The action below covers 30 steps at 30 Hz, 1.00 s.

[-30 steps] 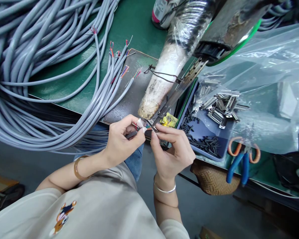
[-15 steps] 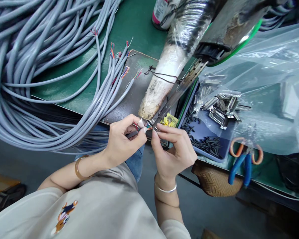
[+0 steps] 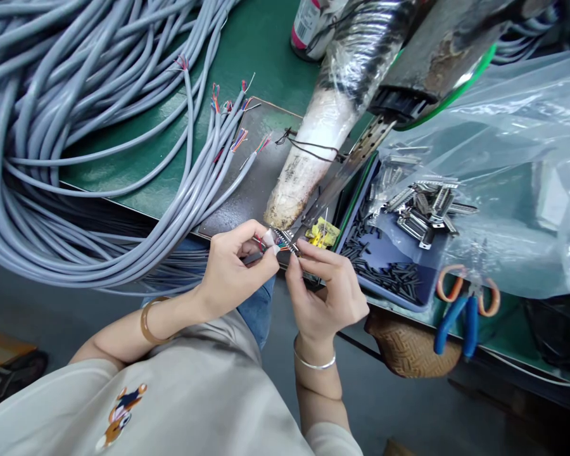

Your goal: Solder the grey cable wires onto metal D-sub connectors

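Note:
My left hand (image 3: 235, 266), with white wraps on its fingertips, pinches thin coloured wires (image 3: 282, 246) at the end of a grey cable. Right beside it, the thumb and fingers of my right hand (image 3: 330, 285) close on the end of a small metal connector (image 3: 289, 240). The wires lie against the connector's row of pins. Just above my fingers is the scorched tip of a white wrapped tube (image 3: 297, 171), next to a slotted metal rod (image 3: 358, 152). Whether any wire is joined to the pins is too small to tell.
Grey cables (image 3: 180, 209) with stripped ends cover the left. A blue tray (image 3: 422, 297) of black sleeves and metal connectors (image 3: 420, 209) stands right, partly under clear plastic (image 3: 508, 158). Pliers (image 3: 468, 310) lie at the table edge. A yellow sponge (image 3: 323, 233) sits behind my right hand.
My right hand has shifted slightly left and down, and more of the connector shows between my hands. My left hand has hardly moved.

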Available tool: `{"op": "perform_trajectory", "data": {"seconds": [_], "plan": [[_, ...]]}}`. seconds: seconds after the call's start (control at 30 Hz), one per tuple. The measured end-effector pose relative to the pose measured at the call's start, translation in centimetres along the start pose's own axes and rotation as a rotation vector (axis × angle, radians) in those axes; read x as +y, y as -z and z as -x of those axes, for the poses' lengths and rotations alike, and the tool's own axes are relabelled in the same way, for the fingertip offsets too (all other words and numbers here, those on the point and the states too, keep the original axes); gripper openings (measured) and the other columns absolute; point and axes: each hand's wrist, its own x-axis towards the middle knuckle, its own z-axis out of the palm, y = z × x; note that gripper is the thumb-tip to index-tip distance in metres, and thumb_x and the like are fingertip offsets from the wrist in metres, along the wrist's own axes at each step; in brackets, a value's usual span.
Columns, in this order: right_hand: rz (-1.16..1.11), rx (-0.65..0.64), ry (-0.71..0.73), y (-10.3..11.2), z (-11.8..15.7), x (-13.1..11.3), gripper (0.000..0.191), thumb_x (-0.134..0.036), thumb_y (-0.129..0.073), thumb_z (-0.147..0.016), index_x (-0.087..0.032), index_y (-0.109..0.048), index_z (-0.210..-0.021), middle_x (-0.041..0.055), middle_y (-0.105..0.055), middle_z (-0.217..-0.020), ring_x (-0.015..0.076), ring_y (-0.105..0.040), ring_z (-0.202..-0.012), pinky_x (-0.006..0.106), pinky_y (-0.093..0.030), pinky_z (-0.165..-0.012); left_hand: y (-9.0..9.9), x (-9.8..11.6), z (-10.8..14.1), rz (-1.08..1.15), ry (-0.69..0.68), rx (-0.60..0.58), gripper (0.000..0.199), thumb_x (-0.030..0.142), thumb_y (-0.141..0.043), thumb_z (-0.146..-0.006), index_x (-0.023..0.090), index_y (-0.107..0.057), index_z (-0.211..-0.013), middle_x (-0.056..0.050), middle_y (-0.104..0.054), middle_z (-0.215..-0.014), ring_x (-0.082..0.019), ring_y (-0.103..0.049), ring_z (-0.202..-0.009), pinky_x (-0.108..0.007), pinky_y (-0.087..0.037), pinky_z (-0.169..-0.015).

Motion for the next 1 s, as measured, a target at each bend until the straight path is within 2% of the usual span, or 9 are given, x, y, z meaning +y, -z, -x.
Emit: {"op": "perform_trajectory", "data": {"seconds": [0.2, 0.43, 0.77, 0.87, 1.0], "plan": [[-0.057, 0.001, -0.074, 0.0, -0.3, -0.1, 0.02, -0.011, -0.08, -0.085, -0.024, -0.067, -0.093, -0.0002, -0.081, -0.096, 0.0162, -0.079, -0.086, 0.03, -0.064, -0.078, 0.1, -0.1, 0.1, 0.011, 0.005, -0.01, 0.009, 0.016, -0.066, -0.079, 0.019, -0.058, -0.075, 0.006, -0.048, -0.055, -0.006, -0.044, -0.046, -0.017, -0.038, -0.045], [-0.075, -0.001, -0.069, -0.3, -0.4, -0.1, 0.021, -0.008, -0.08, -0.084, -0.023, -0.069, -0.094, 0.0003, -0.081, -0.097, 0.0145, -0.077, -0.087, 0.029, -0.063, -0.081, 0.3, -0.1, -0.1, -0.082, -0.078, 0.015, 0.007, 0.015, -0.064, -0.081, 0.018, -0.06, -0.076, 0.007, -0.048, -0.054, -0.005, -0.043, -0.045, -0.016, -0.037, -0.046], [-0.049, 0.027, -0.064, -0.3, -0.9, -0.6, 0.022, -0.008, -0.082, -0.082, -0.023, -0.072, -0.095, 0.0016, -0.081, -0.098, 0.0153, -0.078, -0.088, 0.028, -0.065, -0.08, 0.4, 0.7, -0.3, -0.184, -0.179, 0.038, 0.008, 0.014, -0.064, -0.082, 0.017, -0.06, -0.076, 0.006, -0.056, -0.056, -0.005, -0.05, -0.046, -0.015, -0.041, -0.047], [-0.009, 0.024, -0.027, -0.2, -0.7, -0.6, 0.023, -0.008, -0.083, -0.082, -0.023, -0.072, -0.095, 0.0025, -0.082, -0.101, 0.0147, -0.079, -0.088, 0.027, -0.065, -0.081, 0.6, 1.0, -0.4, -0.189, -0.168, 0.03, 0.007, 0.014, -0.064, -0.082, 0.017, -0.06, -0.076, 0.007, -0.055, -0.055, -0.005, -0.05, -0.045, -0.015, -0.04, -0.047], [0.077, -0.017, 0.109, -0.1, 0.0, -0.2, 0.022, -0.009, -0.084, -0.081, -0.021, -0.069, -0.093, 0.0031, -0.083, -0.102, 0.0153, -0.08, -0.089, 0.024, -0.066, -0.083, 0.9, 0.7, -0.5, -0.199, -0.083, -0.029, 0.006, 0.016, -0.062, -0.081, 0.017, -0.06, -0.076, 0.007, -0.053, -0.054, -0.005, -0.048, -0.044, -0.017, -0.036, -0.045]]}}
